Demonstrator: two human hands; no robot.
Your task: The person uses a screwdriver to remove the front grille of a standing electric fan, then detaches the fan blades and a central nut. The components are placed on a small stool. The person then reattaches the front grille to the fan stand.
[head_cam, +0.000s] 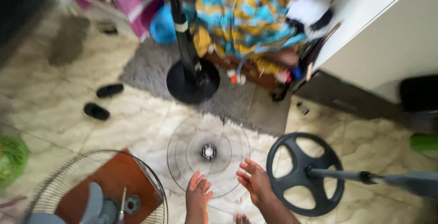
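A round wire fan grille (208, 153) lies flat on the pale marbled floor, with a small hub at its centre. My left hand (198, 193) and my right hand (253, 181) hover at its near edge, fingers spread and holding nothing. To the left, a fan head with its rear grille (98, 188) and grey blades rests over a brown board (112, 181). To the right lies a black round fan base (303, 173) with a grey pole (365, 177) running off to the right.
A black standing-fan base and pole (191, 80) stand on a grey mat (146, 66). Behind it is a pile of turquoise and yellow patterned cloth (242, 16). Two black slippers (102, 100) lie on the left. A white cabinet (378, 32) is at the right. The picture is blurred.
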